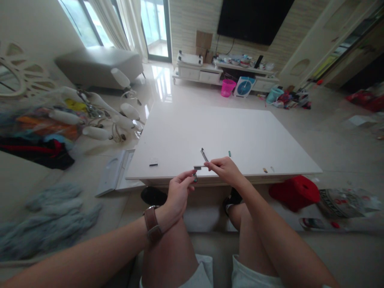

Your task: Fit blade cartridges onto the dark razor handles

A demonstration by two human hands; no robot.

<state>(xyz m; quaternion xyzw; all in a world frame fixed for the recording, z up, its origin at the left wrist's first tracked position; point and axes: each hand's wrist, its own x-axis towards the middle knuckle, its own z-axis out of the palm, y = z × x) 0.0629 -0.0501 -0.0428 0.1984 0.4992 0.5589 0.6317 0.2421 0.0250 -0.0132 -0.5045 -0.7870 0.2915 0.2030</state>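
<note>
My left hand, a brown-strapped watch on its wrist, pinches a small dark green piece at the table's near edge. The fingers of my right hand are closed on the handle of a small brush, its grey bristle head pointing left, just above the green piece. Whether bristles and piece touch, I cannot tell. Behind the brush a thin dark-and-silver tool lies on the white table. Another small green piece rests to its right.
On the table are a thin black strip at left and a small brown-yellow piece beside a clear bit at right. A red object stands off the near right corner. A lamp with white shades is at left.
</note>
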